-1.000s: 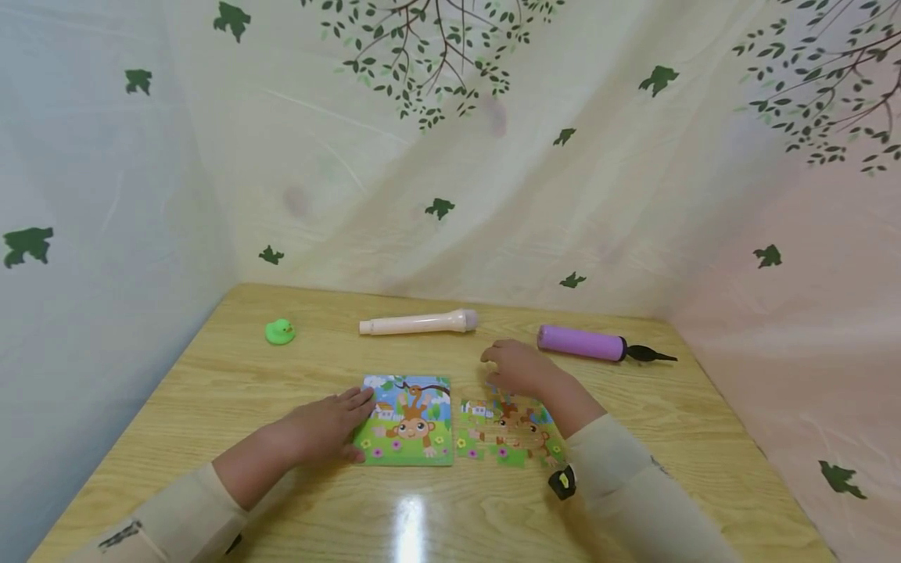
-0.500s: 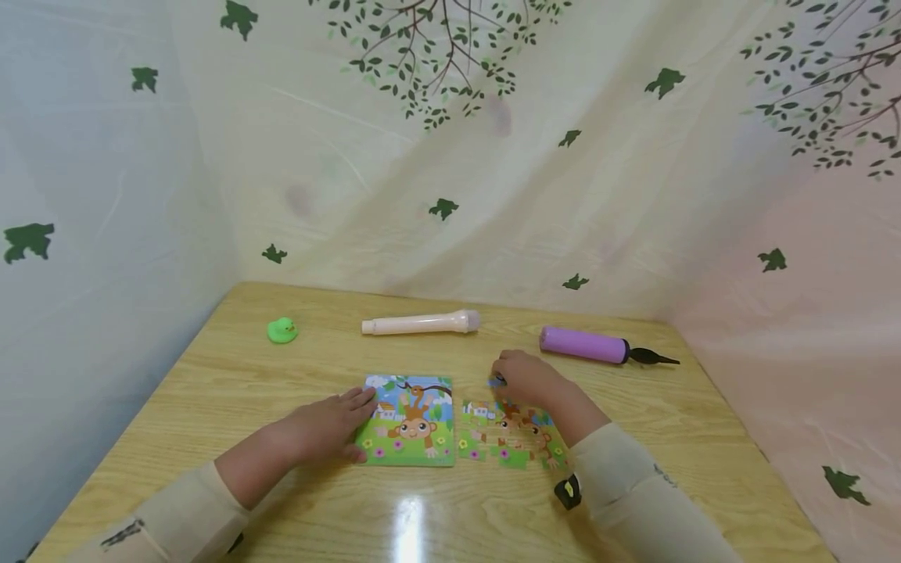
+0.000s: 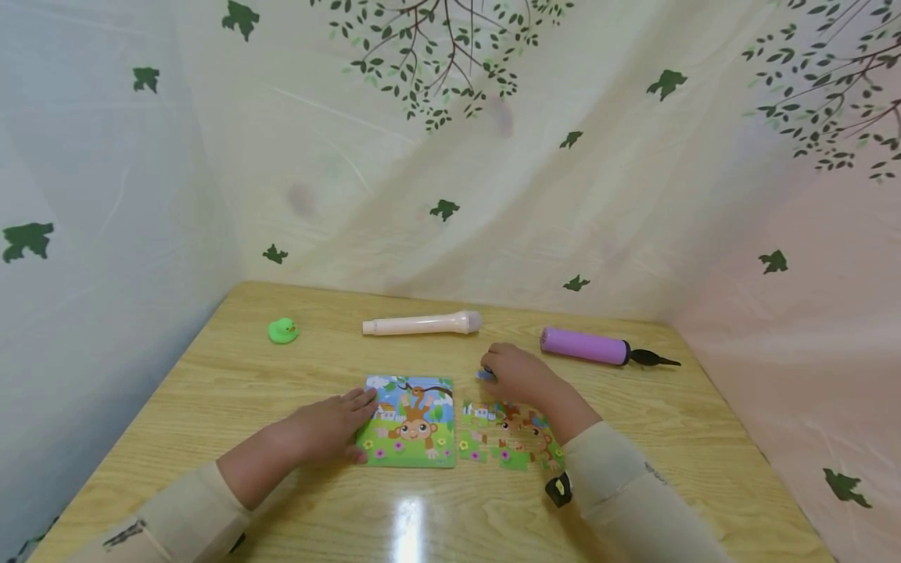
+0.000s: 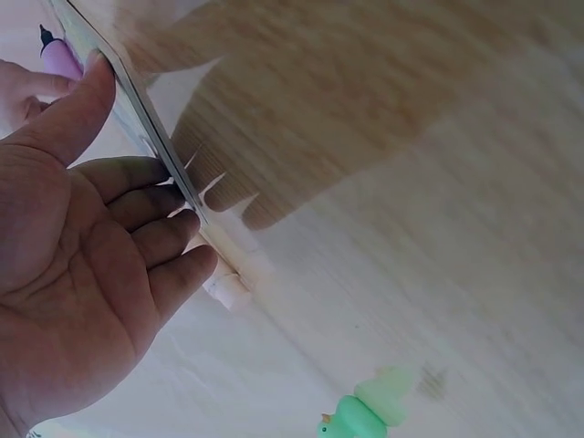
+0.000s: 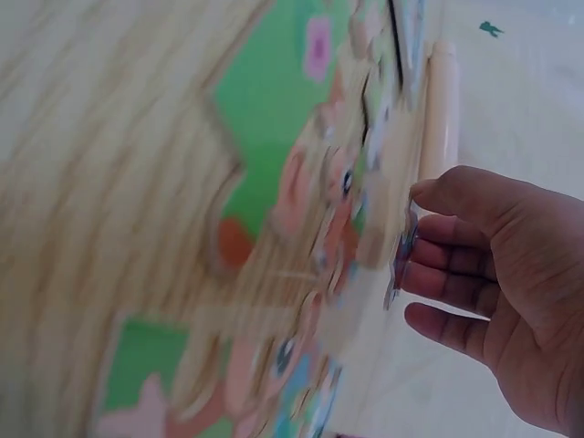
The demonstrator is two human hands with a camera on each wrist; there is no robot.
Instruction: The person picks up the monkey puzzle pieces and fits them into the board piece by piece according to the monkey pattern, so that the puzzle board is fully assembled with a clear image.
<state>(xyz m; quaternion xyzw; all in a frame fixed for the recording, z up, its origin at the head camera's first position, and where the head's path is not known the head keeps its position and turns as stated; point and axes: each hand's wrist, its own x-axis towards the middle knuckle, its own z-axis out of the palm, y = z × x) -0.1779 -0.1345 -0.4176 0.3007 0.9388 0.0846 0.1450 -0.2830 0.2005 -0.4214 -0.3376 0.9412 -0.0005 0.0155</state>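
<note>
A square monkey picture board (image 3: 415,430) lies flat on the table. My left hand (image 3: 331,426) rests on its left edge with fairly straight fingers; in the left wrist view the thumb and fingertips touch the board's rim. To the right lie several loose jigsaw puzzle pieces (image 3: 514,455) with parts of a monkey and green grass. My right hand (image 3: 521,375) is just above them and pinches a small blue puzzle piece (image 3: 486,374). In the right wrist view that piece (image 5: 400,260) stands edge-on between thumb and fingers, so its picture is mostly hidden.
A pale pink toy microphone (image 3: 422,324) lies behind the board. A purple hand pump (image 3: 584,346) with a black nozzle is at the back right, and a green rubber duck (image 3: 283,331) at the back left. A leaf-printed cloth (image 3: 394,234) hangs behind the table.
My right hand has taken hold of the blue puzzle piece from the loose group and moved it slightly left and away from me. The left hand stays on the board.
</note>
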